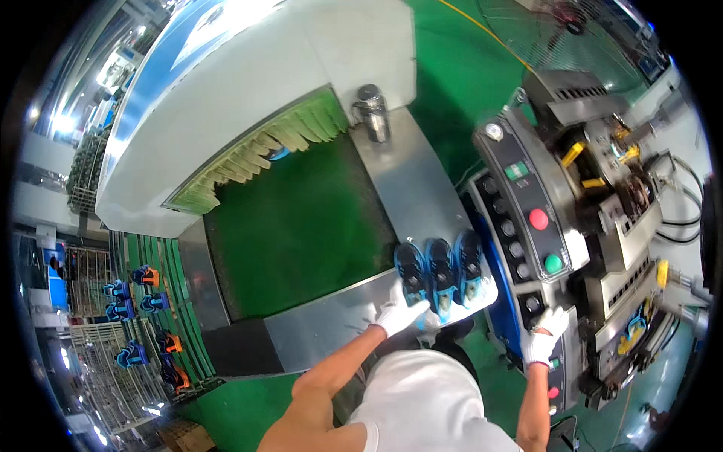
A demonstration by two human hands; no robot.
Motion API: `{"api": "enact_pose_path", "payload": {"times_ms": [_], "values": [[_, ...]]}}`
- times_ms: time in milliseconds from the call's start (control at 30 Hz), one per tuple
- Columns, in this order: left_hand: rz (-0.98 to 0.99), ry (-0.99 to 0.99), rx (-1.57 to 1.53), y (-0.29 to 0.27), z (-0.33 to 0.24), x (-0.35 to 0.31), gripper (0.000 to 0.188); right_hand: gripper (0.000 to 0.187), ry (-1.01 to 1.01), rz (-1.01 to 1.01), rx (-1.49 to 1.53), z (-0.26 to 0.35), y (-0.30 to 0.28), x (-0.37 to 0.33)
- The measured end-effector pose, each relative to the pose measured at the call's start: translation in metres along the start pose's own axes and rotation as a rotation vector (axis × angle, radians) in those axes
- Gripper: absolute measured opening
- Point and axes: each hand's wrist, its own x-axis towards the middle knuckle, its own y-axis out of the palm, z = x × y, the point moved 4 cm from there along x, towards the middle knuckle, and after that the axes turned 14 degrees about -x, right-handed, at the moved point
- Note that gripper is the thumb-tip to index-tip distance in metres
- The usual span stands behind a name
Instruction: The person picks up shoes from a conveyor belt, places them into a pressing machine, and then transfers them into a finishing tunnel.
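Note:
Three black and light-blue shoes (439, 269) stand in a row on the metal ledge, at the near right corner of the conveyor. At the near end of the leftmost shoe (410, 270) is my left hand (398, 310), in a white glove. Its thumb and forefinger lie on either side of that end, closed on it as far as I can see. My right hand (545, 336), also gloved in white, is over the lower part of the machine's control panel (525, 203), beside a dark round knob (533, 303). Its fingers are bunched and partly hidden.
A green conveyor belt (301, 233) runs under a fringed curtain (263, 154) into a white housing (301, 53). A steel flask (372, 113) stands on the right ledge. Racks with blue and orange shoes (132, 354) stand at left; a press machine (614, 218) is at right.

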Motion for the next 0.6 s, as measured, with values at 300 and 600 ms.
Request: {"api": "enact_pose_path", "payload": {"times_ms": [300,600], "values": [[-0.539,0.482,0.382,-0.315,-0.027,0.253,0.042,0.082,0.086,0.007,0.235,0.012,0.028,-0.07],[-0.256,-0.103,1.032,-0.519,-0.059,0.5,0.054,0.052,0.316,0.656,0.358,-0.042,0.112,-0.228]]}}
